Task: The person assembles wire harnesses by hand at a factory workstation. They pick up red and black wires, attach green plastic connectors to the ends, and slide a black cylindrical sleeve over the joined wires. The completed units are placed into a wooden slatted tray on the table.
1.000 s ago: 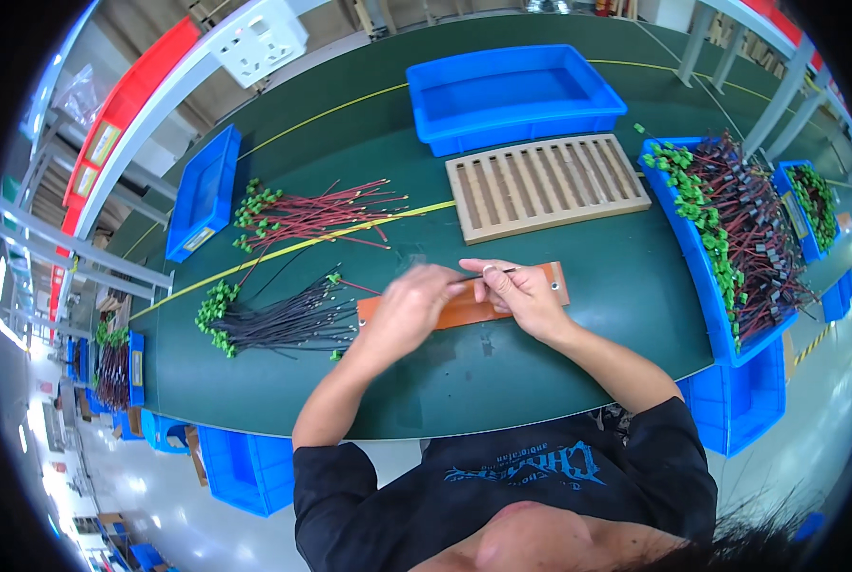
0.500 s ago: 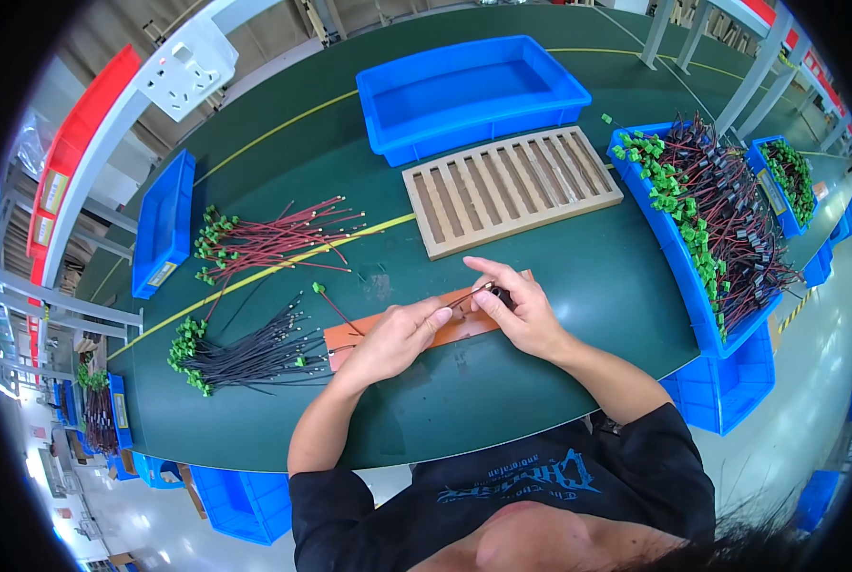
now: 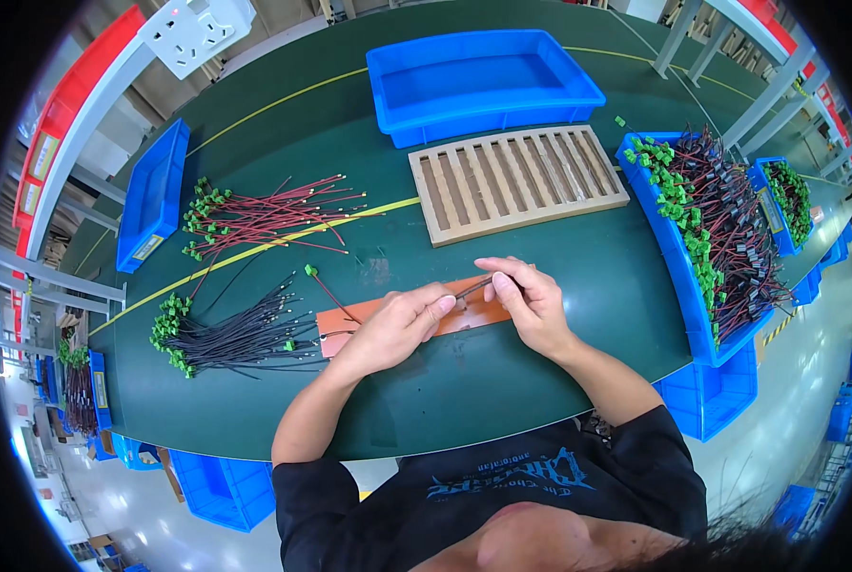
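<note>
Both of my hands are closed over an orange strip (image 3: pixel 478 315) lying on the green table. A thin dark wire (image 3: pixel 472 289) runs between them. My left hand (image 3: pixel 405 322) pinches it between thumb and fingers, and my right hand (image 3: pixel 533 303) grips its other end, which the fingertips hide. To the left, a red wire with a green connector (image 3: pixel 311 271) leads toward the strip and my left hand. Beyond it lies a fanned bundle of black wires (image 3: pixel 240 334) with green connectors, and farther up a bundle of red wires (image 3: pixel 287 217).
A slotted wooden tray (image 3: pixel 434 232) lies ahead, with a blue bin (image 3: pixel 492 116) behind it. At the right, another blue bin (image 3: pixel 669 272) is heaped with wired parts with green connectors. A narrow blue bin (image 3: pixel 149 205) stands far left. A power-socket box (image 3: pixel 192 36) hangs above.
The black piece that showed in my right hand is out of sight now. My right fingers have closed nearer to the wire, and the whole view has shifted slightly.
</note>
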A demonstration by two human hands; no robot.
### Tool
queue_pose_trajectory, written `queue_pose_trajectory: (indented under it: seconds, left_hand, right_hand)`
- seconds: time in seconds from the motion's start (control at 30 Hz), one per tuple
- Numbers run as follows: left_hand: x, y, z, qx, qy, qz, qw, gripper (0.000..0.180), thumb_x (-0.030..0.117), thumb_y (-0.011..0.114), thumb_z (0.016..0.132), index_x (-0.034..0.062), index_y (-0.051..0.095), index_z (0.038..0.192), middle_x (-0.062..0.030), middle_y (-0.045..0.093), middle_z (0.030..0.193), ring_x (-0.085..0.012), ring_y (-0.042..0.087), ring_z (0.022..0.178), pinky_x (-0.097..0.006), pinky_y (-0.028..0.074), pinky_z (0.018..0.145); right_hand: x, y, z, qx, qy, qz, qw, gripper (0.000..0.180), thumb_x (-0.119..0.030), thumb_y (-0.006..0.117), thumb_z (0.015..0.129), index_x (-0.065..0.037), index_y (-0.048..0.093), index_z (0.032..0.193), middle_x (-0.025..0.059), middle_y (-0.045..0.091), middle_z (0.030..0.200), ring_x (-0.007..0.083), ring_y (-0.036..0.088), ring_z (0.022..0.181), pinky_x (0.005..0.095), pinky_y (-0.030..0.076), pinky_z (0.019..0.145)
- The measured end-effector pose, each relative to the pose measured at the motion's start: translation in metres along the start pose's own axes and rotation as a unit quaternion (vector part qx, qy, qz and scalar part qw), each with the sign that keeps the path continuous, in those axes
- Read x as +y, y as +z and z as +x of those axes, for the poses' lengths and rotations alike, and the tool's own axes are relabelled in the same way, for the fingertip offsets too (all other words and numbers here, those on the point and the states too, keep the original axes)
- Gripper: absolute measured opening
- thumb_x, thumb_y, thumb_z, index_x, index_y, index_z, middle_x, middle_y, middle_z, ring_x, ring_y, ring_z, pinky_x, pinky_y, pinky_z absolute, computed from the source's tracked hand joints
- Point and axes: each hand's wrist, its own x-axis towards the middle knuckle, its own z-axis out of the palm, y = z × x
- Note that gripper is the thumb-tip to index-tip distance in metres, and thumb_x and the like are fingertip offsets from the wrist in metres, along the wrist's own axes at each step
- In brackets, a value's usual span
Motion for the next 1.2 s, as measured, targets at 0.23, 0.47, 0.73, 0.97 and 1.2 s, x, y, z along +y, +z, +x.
queue_pose_trajectory:
  seconds: [0.23,0.47,0.73,0.97,1.2]
  left_hand:
    - [-0.009,0.010,0.001,0.040,0.089,-0.011,0.995,0.032,0.024,0.048,0.111,0.0014,0.067,0.099,-0.0021,0.051,0.070,-0.0119,0.046,0.065,-0.032,0.041,0.061]
    - [0.001,0.009,-0.002,0.078,0.074,0.036,0.994,0.031,0.025,0.050,0.110,0.0014,0.066,0.098,-0.0055,0.053,0.071,-0.0139,0.048,0.066,-0.034,0.042,0.063]
    - [-0.007,0.018,0.000,0.115,0.128,0.100,0.980,0.029,0.021,0.051,0.109,-0.0026,0.065,0.098,-0.0166,0.065,0.089,-0.0343,0.064,0.083,-0.041,0.050,0.076]
    - [-0.010,0.024,0.003,0.133,0.128,0.177,0.967,0.025,0.022,0.053,0.107,0.0005,0.062,0.097,-0.0183,0.064,0.091,-0.0438,0.065,0.084,-0.053,0.051,0.071]
    - [-0.014,0.027,0.004,0.148,0.135,0.220,0.955,0.023,0.021,0.056,0.105,0.0011,0.062,0.098,-0.0174,0.064,0.091,-0.0438,0.066,0.081,-0.053,0.052,0.067]
  right_hand:
    - [-0.003,0.000,-0.003,-0.016,-0.005,-0.024,1.000,0.035,-0.006,0.057,0.103,-0.004,0.063,0.138,0.0065,0.065,0.096,0.0132,0.059,0.083,0.0284,0.049,0.077]
    - [0.015,-0.003,0.003,0.071,0.202,0.348,0.913,0.033,-0.010,0.057,0.107,0.000,0.056,0.139,0.0111,0.067,0.119,0.0200,0.066,0.109,0.0339,0.054,0.100]
    - [0.014,-0.006,0.004,0.118,0.234,0.401,0.878,0.017,-0.021,0.066,0.103,-0.007,0.059,0.106,0.0141,0.072,0.111,0.0191,0.068,0.104,0.0296,0.056,0.084]
    - [0.019,-0.006,0.003,0.132,0.266,0.466,0.833,0.019,-0.025,0.068,0.102,-0.008,0.060,0.106,0.0132,0.072,0.108,0.0080,0.053,0.074,0.0228,0.046,0.064]
    - [0.012,-0.003,0.003,0.147,0.259,0.463,0.835,0.016,-0.021,0.068,0.103,-0.009,0.057,0.105,0.0148,0.071,0.108,0.0078,0.055,0.073,0.0222,0.047,0.065]
